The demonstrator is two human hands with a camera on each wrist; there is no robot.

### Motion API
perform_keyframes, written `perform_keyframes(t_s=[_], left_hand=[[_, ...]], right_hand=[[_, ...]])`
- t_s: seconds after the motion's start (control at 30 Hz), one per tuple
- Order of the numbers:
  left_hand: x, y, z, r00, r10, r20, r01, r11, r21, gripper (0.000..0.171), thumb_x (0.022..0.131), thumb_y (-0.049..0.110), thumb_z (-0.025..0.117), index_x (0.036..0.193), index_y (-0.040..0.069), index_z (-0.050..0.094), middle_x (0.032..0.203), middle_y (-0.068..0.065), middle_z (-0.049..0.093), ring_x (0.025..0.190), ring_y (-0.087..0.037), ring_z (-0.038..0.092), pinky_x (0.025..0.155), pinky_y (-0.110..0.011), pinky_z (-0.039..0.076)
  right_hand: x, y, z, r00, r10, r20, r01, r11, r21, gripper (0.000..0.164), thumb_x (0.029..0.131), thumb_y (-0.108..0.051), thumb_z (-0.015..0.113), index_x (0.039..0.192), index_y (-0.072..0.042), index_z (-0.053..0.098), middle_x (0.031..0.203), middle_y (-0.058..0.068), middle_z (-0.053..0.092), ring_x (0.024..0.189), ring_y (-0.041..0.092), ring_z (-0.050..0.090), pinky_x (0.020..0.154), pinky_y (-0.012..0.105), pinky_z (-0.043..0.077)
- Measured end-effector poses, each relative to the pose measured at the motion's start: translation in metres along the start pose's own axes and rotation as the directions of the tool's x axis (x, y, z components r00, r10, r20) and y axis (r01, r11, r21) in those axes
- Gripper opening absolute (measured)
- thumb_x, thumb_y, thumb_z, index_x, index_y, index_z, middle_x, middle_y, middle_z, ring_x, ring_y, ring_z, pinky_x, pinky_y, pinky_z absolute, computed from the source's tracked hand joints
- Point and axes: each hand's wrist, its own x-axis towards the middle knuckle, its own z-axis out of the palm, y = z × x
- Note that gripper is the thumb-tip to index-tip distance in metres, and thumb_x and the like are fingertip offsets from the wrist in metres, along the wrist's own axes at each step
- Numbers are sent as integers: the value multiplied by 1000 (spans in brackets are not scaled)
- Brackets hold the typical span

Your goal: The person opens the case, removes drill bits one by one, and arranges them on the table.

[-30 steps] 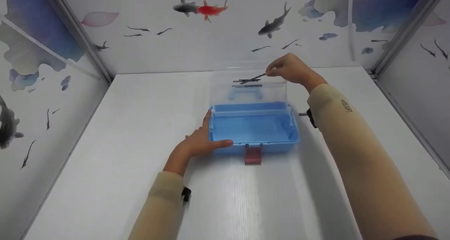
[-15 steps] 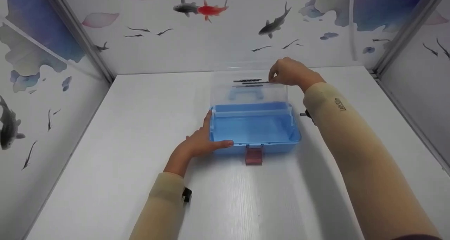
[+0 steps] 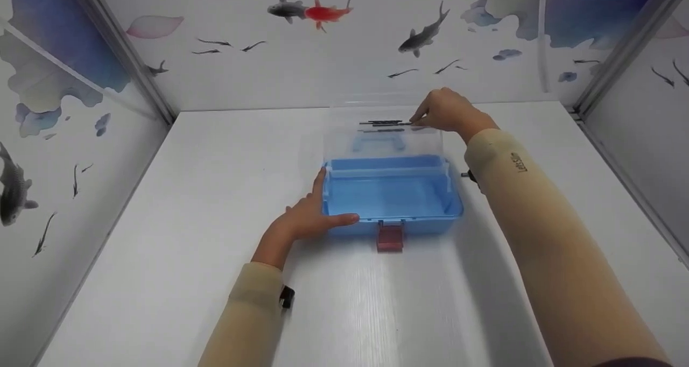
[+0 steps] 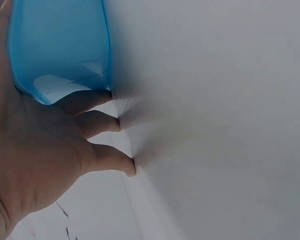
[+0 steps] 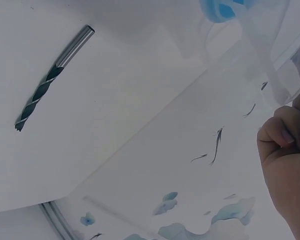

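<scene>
A blue plastic toolbox [image 3: 393, 227] stands open in the head view, its clear lid [image 3: 339, 133] tipped back. My left hand [image 3: 307, 216] braces the left end, thumb along the front rim. In the left wrist view its fingers are extended, their tips down on the table beside the box [image 4: 60, 40]. At the lid, my right hand [image 3: 447, 111] pinches the end of a drill bit [image 3: 405, 123] between thumb and fingers. Several thin dark drill bits [image 3: 382, 131] lie lengthwise there. The right wrist view shows curled fingers [image 5: 285, 125], with the held bit hidden.
A larger drill bit [image 5: 55, 77] with a bright shank lies on the white table [image 3: 188, 221], right of the box. A red latch [image 3: 389, 237] hangs at the box front. Printed panels [image 3: 226, 82] enclose the table's back and sides.
My right hand has come down slightly, and the pinched drill bit has swung from slanted to level, now alongside the other bits. The left hand stays against the box.
</scene>
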Motion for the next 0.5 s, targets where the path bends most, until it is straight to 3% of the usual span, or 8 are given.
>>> perform_keyframes(t_s=[0.1,0.27,0.5], left_hand=[[1,1,-1,1000,5,-2,-5,1000,-1,139,77,84,73,170,33,-17,179,-13,22,164,-40,27,126,-79,8],[2,0,-1,1000,12,0,-12,1000,1,137,80,80,74,170,32,-18,179,-14,22,163,-41,29,125,-80,8],[2,1,-2,1000,10,3,-10,1000,-11,138,79,81,74,170,32,-17,179,-15,21,164,-41,26,126,-79,7]], right_hand=[[2,0,1,1000,-4,-22,5,1000,11,22,100,-17,74,117,-5,82,126,20,77,122,40,70,105,55,55],[4,4,7,999,2,-49,0,999,37,21,100,-18,74,113,-6,84,122,19,79,116,37,73,100,54,58],[2,10,3,999,-23,-28,25,998,64,21,102,-18,72,116,-7,83,124,18,78,113,36,73,100,54,58]])
